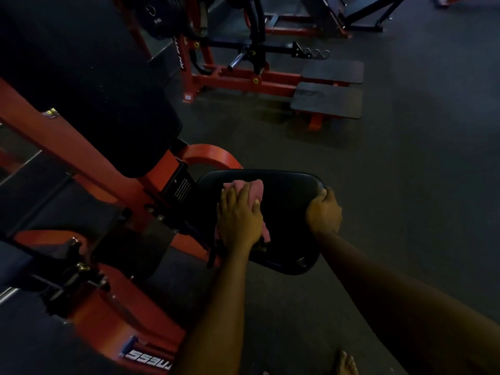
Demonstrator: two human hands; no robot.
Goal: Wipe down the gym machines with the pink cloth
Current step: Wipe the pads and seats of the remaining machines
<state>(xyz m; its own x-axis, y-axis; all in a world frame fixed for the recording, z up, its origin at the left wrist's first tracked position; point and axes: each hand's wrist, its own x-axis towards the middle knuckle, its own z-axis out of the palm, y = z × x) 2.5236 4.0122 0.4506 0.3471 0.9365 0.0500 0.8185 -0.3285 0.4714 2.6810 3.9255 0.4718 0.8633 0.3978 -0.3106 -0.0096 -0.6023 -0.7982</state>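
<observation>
A black padded seat (286, 212) of a red-framed gym machine (89, 163) sits in the middle of the head view. The pink cloth (257, 189) lies on the seat's left half. My left hand (239, 215) presses flat on top of the cloth, fingers together, pointing away from me. Pink edges show beyond the fingertips and beside the wrist. My right hand (323, 211) grips the seat's right edge, fingers curled over the rim. A black back pad (89, 85) rises at the upper left.
A second red machine (243, 77) with two black foot plates (328, 100) stands further back on the dark rubber floor (405, 158). Weight plates (162, 20) hang at the top left. A bare foot (347, 365) shows at the bottom edge.
</observation>
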